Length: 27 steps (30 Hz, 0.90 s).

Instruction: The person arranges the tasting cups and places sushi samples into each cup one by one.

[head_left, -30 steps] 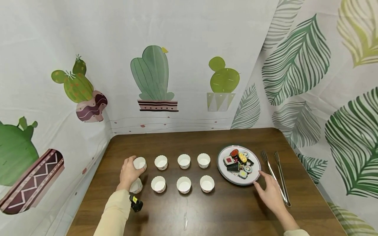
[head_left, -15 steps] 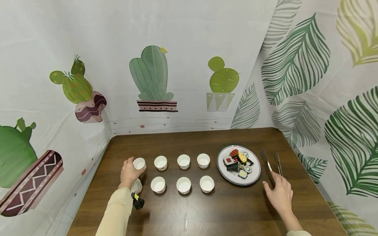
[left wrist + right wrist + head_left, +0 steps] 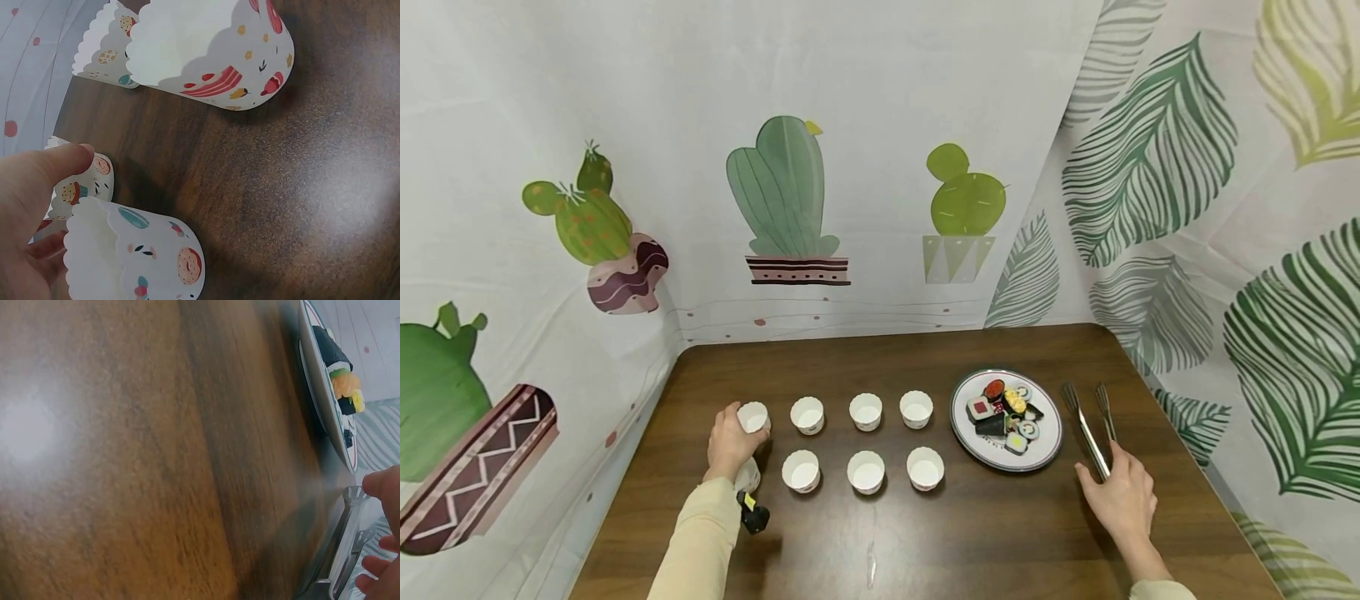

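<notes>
White paper cups (image 3: 866, 412) with scalloped rims stood in two rows on the brown table (image 3: 970, 533). The left hand (image 3: 728, 442) pinched the corner cup (image 3: 754, 417), at its one o'clock, between thumb and fingers; another cup (image 3: 749, 477), partly hidden, stood at its five o'clock. The right hand (image 3: 1122, 500), thumb and fingers apart, was over the metal tongs (image 3: 1093, 446), whose tips pointed toward eleven o'clock; contact could not be told. At that hand's ten o'clock lay a plate (image 3: 1053, 421) of sushi pieces (image 3: 1015, 402).
</notes>
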Each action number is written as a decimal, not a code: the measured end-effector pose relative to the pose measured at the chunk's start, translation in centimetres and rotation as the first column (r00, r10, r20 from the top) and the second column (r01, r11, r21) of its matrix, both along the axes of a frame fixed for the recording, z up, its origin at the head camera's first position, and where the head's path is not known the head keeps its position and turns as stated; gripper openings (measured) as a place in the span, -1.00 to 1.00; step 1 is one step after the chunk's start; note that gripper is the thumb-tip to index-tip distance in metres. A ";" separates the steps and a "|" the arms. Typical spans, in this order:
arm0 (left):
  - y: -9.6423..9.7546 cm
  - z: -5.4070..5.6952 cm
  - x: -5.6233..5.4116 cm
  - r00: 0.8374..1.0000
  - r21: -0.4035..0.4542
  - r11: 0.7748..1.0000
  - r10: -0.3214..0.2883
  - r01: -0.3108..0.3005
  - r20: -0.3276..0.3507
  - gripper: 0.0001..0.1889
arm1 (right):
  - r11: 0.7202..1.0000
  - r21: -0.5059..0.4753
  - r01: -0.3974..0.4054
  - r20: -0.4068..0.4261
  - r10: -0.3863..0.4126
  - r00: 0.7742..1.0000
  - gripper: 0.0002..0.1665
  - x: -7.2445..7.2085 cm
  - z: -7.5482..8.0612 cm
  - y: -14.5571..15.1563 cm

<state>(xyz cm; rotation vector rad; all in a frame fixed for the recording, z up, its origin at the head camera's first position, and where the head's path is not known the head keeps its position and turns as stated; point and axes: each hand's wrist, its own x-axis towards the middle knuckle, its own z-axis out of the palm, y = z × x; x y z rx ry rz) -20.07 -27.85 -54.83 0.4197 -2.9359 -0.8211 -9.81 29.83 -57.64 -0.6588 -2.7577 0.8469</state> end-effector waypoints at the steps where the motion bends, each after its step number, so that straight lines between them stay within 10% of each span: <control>1: 0.0 0.0 0.0 1.000 0.002 1.000 0.003 -0.003 0.000 -0.17 | 1.000 0.002 0.004 0.010 -0.004 1.000 -0.14 0.0 -0.1 0.1; 27: -0.1 -0.4 -0.1 1.000 -0.003 1.000 0.020 -0.020 0.019 -0.21 | 0.993 0.093 0.071 0.022 -0.073 0.997 -0.18 0.3 -0.8 1.2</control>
